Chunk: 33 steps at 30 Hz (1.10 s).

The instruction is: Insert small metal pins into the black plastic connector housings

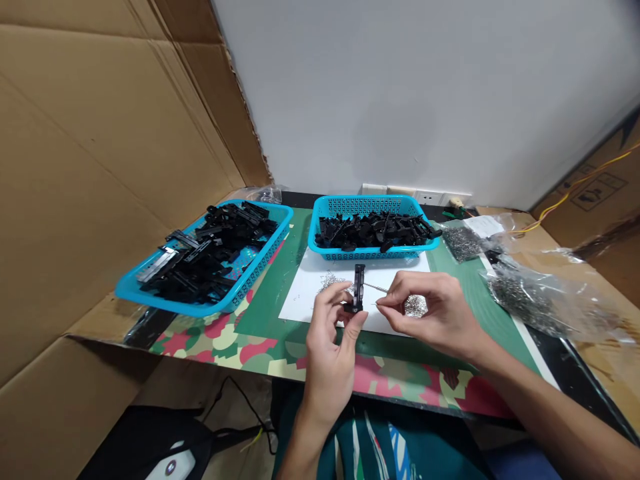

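Note:
My left hand (331, 337) is closed round the lower end of a narrow black plastic part (359, 287), which stands upright between the fingers and thumb. Just to its right, my right hand (433, 310) pinches a tiny thin metal pin (374, 304) between thumb and forefinger. A slim metal rod (375, 288) also reaches from the right fingers toward the black part; its other end is hidden by the hand. Beneath both hands lies a white sheet (295, 303), with small piles of metal pieces (415, 306) on it.
Two blue baskets, one at the left (200, 309) and one behind the hands (373, 253), hold many black parts. Clear bags of small metal pieces (525, 297) lie at the right. Cardboard (100, 120) walls the left side; a white wall (400, 87) stands behind.

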Available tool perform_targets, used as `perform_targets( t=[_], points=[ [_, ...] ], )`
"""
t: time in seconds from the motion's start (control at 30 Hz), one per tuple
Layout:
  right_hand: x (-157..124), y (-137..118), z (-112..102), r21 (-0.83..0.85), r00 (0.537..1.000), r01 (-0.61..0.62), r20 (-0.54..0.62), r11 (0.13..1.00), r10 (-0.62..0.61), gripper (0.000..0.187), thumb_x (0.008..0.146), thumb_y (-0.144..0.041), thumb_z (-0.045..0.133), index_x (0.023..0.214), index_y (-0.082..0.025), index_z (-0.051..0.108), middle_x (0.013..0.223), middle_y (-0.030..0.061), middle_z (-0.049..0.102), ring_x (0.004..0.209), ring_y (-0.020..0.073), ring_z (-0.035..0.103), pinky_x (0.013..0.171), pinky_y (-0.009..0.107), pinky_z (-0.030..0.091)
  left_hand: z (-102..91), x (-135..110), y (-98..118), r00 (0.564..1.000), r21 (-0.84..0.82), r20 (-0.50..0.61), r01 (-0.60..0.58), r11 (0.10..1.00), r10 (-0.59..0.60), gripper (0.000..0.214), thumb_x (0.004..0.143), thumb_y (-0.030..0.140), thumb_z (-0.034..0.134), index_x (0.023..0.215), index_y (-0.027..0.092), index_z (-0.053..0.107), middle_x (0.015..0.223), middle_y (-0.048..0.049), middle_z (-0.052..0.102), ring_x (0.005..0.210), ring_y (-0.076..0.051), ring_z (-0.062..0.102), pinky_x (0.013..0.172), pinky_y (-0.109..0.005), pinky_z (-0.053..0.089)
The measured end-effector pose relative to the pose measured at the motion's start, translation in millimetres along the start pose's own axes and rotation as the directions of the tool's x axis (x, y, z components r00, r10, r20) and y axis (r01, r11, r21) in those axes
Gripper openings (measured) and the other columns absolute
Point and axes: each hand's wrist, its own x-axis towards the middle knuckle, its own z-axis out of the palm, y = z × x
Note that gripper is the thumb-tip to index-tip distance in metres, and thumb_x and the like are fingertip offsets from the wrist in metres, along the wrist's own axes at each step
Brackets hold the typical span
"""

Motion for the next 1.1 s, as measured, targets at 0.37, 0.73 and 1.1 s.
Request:
perform_targets(
  t=[0.37, 0.73, 1.1],
  points=[
    [-5, 5, 8, -0.157, 0.971, 0.239, 0.060, 0.958, -0.232, 0.013, 0.091, -0.008, 0.069, 0.088, -0.020, 0.074, 0.069, -0.0003, 0.067, 0.058, 0.0114, 0.058, 0.051, 0.024, 0.045, -8.1, 1, -6, 0.999, -0.115, 0.019, 0.049, 0.992, -0.047, 0.043, 0.089, 0.036, 0.084, 0.129, 0.023, 0.076, 0.119, -0.0094, 0.076, 0.104, -0.023, 0.072, 0.091, -0.030, 0.061],
    [-6, 1, 9, 0.107, 0.997, -0.002, 0.071, 0.994, -0.006, 0.008, 0.087, -0.012, 0.073, 0.081, -0.018, 0.076, 0.070, 0.0011, 0.071, 0.059, 0.0120, 0.061, 0.053, 0.024, 0.050, -9.4, 1, -4, 0.997, -0.147, 0.073, 0.021, 0.989, -0.011, 0.042, 0.088, 0.032, 0.085, 0.129, 0.024, 0.078, 0.120, -0.0112, 0.076, 0.108, -0.027, 0.071, 0.093, -0.035, 0.061],
    [-3, 5, 11, 0.085, 0.994, 0.042, 0.098, 0.995, -0.050, 0.011, 0.096, -0.016, 0.073, 0.087, -0.017, 0.078, 0.079, 0.0036, 0.075, 0.063, 0.0121, 0.062, 0.055, 0.024, 0.048, -11.0, 4, 4, 0.989, -0.146, 0.083, 0.131, 0.981, -0.119, 0.034, 0.092, 0.037, 0.079, 0.123, 0.024, 0.082, 0.096, -0.0075, 0.074, 0.066, -0.014, 0.065, 0.064, -0.025, 0.058]
  ],
)
